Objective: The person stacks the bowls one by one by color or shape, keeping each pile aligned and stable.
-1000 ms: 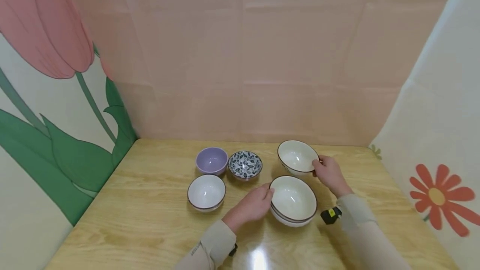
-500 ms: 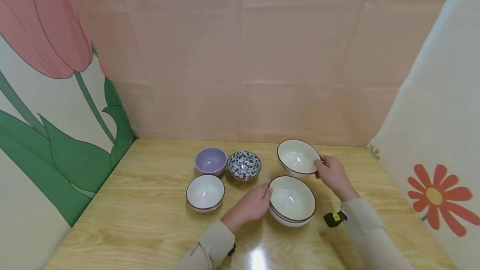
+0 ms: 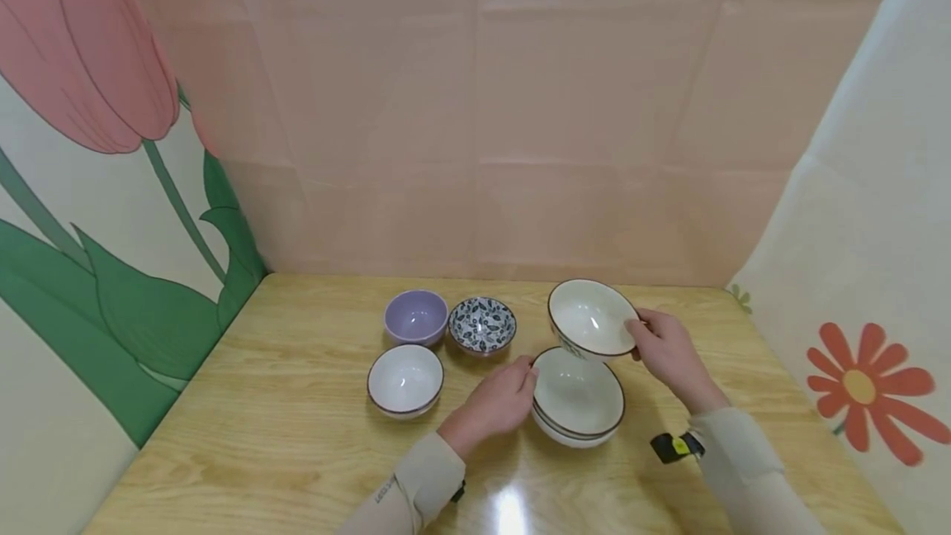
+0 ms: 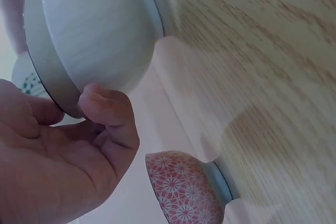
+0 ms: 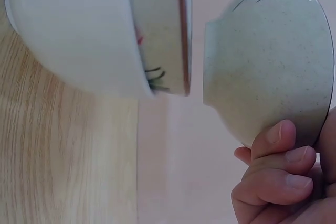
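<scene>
My right hand [image 3: 672,357] grips the right rim of a cream bowl [image 3: 592,316] with a brown edge. Held off the table, this bowl overlaps the far rim of a bowl stack [image 3: 579,399] in the head view. Green sprigs mark the outside of the held bowl [image 5: 273,61] in the right wrist view, its foot facing the stack. A cream bowl sits inside a white bowl [image 5: 79,30] in that stack. With thumb and fingers, my left hand [image 3: 494,404] pinches the stack's left rim; the left wrist view shows curled fingers [image 4: 107,108] at the upper bowl's edge.
Left of the stack stand a purple bowl [image 3: 416,318], a leaf-patterned bowl [image 3: 483,326] and a white bowl with a dark rim [image 3: 404,380]. A bowl with red flowers outside [image 4: 186,187] shows in the left wrist view. Wood table [image 3: 260,403] surrounds them; a pink cloth [image 3: 475,147] hangs behind.
My right hand has raised the cream bowl and brought it slightly nearer, so it now overlaps the stack's far edge. The left hand has stayed at the stack's rim.
</scene>
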`<state>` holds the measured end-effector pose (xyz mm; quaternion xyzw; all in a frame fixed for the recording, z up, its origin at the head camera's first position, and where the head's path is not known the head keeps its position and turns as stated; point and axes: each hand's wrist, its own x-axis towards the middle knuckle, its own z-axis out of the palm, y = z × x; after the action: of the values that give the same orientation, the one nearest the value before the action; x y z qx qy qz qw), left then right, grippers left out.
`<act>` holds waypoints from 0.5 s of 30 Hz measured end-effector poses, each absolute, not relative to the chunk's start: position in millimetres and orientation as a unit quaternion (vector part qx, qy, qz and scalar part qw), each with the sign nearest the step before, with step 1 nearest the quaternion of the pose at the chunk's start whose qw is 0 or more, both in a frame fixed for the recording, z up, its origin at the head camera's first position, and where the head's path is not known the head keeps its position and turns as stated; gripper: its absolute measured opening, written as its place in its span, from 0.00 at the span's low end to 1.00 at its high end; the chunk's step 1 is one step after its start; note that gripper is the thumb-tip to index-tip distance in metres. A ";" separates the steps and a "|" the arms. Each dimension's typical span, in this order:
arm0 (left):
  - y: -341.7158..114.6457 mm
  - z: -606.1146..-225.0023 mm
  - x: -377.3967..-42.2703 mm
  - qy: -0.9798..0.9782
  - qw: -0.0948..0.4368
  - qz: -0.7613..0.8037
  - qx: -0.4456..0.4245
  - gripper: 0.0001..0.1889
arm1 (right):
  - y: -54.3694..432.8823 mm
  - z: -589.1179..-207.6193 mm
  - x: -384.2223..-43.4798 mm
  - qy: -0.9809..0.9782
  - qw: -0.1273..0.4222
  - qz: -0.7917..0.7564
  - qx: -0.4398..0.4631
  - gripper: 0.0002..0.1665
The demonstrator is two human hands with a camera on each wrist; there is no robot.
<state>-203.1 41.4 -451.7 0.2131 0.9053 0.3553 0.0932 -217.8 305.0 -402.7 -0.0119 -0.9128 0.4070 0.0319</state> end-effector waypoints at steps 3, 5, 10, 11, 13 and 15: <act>40.9 -449.9 -203.7 0.900 0.101 0.372 0.204 0.28 | 305.8 -400.7 -211.9 -0.913 0.033 0.407 -0.004 0.27; 40.6 -448.9 -204.6 0.895 0.110 0.389 0.190 0.29 | 306.1 -399.8 -207.9 -0.912 0.032 0.410 0.001 0.27; 39.7 -446.8 -209.6 0.881 0.088 0.429 0.182 0.31 | 304.4 -399.6 -198.7 -0.909 0.024 0.416 0.009 0.25; 39.3 -446.7 -210.7 0.879 0.078 0.433 0.185 0.32 | 303.6 -399.9 -197.0 -0.908 0.021 0.418 0.011 0.24; 38.0 -445.6 -212.6 0.875 0.062 0.441 0.188 0.33 | 301.9 -400.8 -193.8 -0.906 0.017 0.422 0.014 0.23; 36.9 -443.6 -213.6 0.870 0.055 0.451 0.191 0.34 | 300.2 -401.8 -190.3 -0.904 0.010 0.426 0.019 0.23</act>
<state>-213.6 36.9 -443.6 0.1911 0.8703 0.4505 0.0550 -190.3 300.2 -401.8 0.0187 -0.9043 0.4263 0.0100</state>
